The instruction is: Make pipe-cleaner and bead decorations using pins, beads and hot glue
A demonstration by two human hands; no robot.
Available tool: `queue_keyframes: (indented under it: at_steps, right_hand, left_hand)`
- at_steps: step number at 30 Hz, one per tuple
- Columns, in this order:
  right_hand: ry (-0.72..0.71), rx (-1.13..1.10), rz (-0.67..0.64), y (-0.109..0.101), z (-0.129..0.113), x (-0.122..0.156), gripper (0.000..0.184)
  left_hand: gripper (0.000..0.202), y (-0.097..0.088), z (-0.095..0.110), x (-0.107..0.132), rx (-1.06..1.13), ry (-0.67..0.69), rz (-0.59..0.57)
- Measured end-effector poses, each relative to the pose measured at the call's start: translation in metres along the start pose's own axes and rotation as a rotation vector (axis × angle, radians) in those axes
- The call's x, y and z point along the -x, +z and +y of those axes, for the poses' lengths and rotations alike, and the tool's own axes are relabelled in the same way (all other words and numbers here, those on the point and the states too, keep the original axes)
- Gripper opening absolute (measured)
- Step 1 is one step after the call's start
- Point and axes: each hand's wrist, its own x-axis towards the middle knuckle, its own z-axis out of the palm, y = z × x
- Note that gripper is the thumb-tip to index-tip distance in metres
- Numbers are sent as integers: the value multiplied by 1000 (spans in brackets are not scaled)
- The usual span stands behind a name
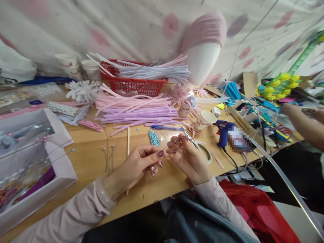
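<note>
My left hand (140, 163) is pinched, thumb against forefinger, on a thin wire (165, 148) just above the table. Close by on the right, my right hand (188, 157) is raised with its fingertips pressed together around the same wire; a tiny bluish spot shows at those fingertips, too small to make out. Behind the hands lies a patch of blue beads (154, 138). Scissors (202, 146) with pale handles lie partly behind my right hand, near a blue pen (167, 128). A thin wooden stick (128, 141) passes beneath my left hand.
Bead-tipped wires (106, 158) lie on the left, beside a white box (59, 165). Pink and purple pipe cleaners (136, 113) lie before a red basket (138, 86). Right of them are a paper cup (205, 119), a blue glue gun (222, 133) and another person's arm (301, 123).
</note>
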Motion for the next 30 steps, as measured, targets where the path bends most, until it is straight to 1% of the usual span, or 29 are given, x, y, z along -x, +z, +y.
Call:
queue_keyframes:
  at_steps: [4,7,9,13,15,22,30]
  right_hand:
    - [35,6,-32,0,1,0,23]
    - [32,44,-51,0,1,1,24]
    - [-22,92,-43,0,2,2,24]
    - [-208,238,3,1,1,4,22]
    - [-239,290,11,1,0,5,21]
    - [-211,343,-53,-2,1,7,20]
    - [-204,350,-45,-1,1,9,18]
  left_hand:
    - [23,2,1,-1,-27,-13,14]
    - [24,4,4,-1,-32,-27,14]
    - [25,5,6,-1,-31,-34,14]
    - [25,6,8,1,-21,-58,22]
    - [25,7,8,1,-17,-63,18]
    - [24,7,9,1,-23,-74,-22]
    - [24,7,9,3,-2,-122,-31]
